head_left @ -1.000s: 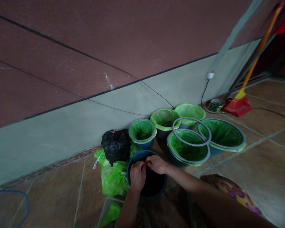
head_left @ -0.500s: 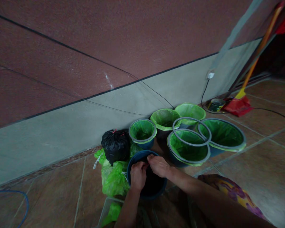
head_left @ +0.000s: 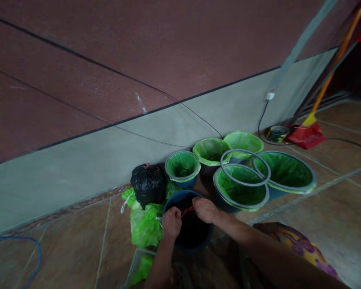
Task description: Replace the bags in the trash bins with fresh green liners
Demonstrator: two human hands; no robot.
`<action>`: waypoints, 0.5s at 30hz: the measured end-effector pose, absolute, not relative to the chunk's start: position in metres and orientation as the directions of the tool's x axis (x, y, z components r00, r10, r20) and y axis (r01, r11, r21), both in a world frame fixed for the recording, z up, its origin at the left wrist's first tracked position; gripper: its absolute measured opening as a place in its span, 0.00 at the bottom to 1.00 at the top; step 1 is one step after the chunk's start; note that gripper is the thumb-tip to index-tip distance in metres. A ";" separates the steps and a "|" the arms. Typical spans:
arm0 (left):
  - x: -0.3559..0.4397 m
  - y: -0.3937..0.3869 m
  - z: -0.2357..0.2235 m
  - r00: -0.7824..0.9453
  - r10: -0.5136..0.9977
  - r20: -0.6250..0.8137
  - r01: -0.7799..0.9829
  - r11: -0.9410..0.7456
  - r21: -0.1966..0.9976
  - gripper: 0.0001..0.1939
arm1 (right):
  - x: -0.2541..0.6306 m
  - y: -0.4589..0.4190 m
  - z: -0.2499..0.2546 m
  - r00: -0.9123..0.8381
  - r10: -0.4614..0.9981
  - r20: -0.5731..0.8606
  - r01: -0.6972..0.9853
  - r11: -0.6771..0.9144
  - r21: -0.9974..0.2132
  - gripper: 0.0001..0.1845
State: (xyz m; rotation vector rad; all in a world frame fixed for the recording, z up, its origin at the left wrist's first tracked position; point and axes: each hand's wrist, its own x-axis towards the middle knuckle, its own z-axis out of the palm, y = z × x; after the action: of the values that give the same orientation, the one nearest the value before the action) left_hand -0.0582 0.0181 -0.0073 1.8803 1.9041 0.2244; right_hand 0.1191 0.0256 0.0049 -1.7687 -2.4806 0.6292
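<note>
A red drawstring [head_left: 187, 210] is stretched between my two hands, over the mouth of a blue bin [head_left: 177, 196]. The fingers of my left hand [head_left: 172, 222] are closed on one side of the string. My right hand [head_left: 205, 209] grips the other side. Inside the bin it is very dark, and I cannot make out what the string is attached to. Left of the bin, a black trash bag [head_left: 147, 185] tied with red string rests beside bright green bags [head_left: 146, 228].
Several bins with green liners, including a small bin [head_left: 183, 166], stand along the wall. A loose grey ring [head_left: 266, 168] lies across two bins. At the right are a can [head_left: 277, 134], a red dustpan [head_left: 308, 135] and a cable. A clear container [head_left: 134, 265] sits below.
My hands have moved apart, left hand leftward and right hand rightward. The red string now shows pulled out between them. The view has shifted slightly.
</note>
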 end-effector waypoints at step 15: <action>-0.052 0.006 -0.023 0.143 0.931 -0.335 0.922 -0.002 0.387 0.40 | 0.105 0.013 0.003 -0.409 0.866 -0.288 0.852 0.248 -0.462 0.38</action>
State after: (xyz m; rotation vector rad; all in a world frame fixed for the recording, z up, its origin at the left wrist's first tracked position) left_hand -0.0525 0.0060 -0.0233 1.9119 1.7687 0.0240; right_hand 0.1046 0.0128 0.0025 -1.6945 -2.4618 0.8837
